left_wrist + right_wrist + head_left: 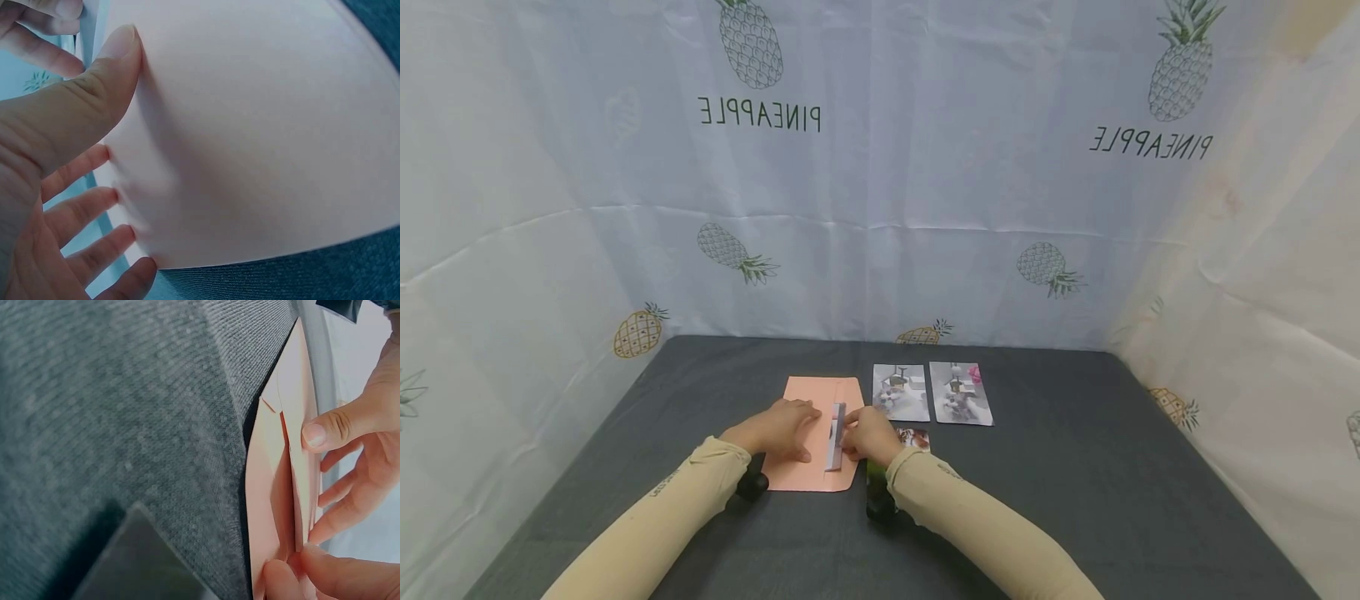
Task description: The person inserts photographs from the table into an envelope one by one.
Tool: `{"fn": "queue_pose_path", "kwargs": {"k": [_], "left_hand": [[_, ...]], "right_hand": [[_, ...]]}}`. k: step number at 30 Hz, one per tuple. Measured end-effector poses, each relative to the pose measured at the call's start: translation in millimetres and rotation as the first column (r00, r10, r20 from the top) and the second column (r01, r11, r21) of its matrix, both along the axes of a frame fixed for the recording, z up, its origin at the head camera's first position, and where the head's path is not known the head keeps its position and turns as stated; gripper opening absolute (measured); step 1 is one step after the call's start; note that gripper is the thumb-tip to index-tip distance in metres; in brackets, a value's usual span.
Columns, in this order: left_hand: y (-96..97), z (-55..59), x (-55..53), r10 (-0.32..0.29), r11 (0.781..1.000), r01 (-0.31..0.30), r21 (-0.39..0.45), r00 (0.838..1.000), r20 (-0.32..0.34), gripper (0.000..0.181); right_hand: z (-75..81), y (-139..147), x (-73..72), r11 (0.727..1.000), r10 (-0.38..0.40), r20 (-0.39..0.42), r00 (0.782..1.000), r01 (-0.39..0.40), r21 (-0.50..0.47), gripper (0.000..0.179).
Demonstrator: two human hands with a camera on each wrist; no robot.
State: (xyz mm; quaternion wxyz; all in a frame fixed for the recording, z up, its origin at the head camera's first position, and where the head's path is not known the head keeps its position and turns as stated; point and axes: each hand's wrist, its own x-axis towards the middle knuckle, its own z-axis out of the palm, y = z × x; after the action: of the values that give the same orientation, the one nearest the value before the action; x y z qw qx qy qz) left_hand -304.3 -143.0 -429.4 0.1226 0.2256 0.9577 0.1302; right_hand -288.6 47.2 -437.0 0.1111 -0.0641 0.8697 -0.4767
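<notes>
A salmon-pink envelope (805, 477) lies on the dark tabletop, with a long slit opening (286, 456) near its right side. A narrow grey-and-white strip (835, 437) shows along that opening. My left hand (782, 431) rests on the envelope left of the strip, its fingers spread and thumb (119, 62) pressing the paper. From the right, my right hand (868, 435) pinches the envelope's edge by the opening; its fingertips (281, 578) show at the bottom of the right wrist view. Whatever is inside the envelope is mostly hidden.
Two picture cards, a left one (901, 393) and a right one (961, 393), lie beyond my right hand. A third card (914, 438) is partly covered by my right wrist. Pineapple-print cloth (880, 183) hangs behind the table (1037, 467) and along its sides.
</notes>
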Motion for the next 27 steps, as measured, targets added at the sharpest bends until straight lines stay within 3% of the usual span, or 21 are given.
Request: {"fn": "queue_pose_path", "kwargs": {"k": [9,27], "left_hand": [[0.3,0.9,0.6,0.005,1.000,-0.005,-0.003,1.000,-0.006,0.071],[-1.0,-0.8,-0.1,-0.017,0.999,0.017,0.027,1.000,-0.013,0.070]], "right_hand": [[0.3,-2.2,1.7,0.998,0.006,-0.041,0.999,-0.003,0.064,0.030],[0.9,-4.5,1.1,0.993,0.008,-0.046,0.999,-0.003,0.114,0.034]]}}
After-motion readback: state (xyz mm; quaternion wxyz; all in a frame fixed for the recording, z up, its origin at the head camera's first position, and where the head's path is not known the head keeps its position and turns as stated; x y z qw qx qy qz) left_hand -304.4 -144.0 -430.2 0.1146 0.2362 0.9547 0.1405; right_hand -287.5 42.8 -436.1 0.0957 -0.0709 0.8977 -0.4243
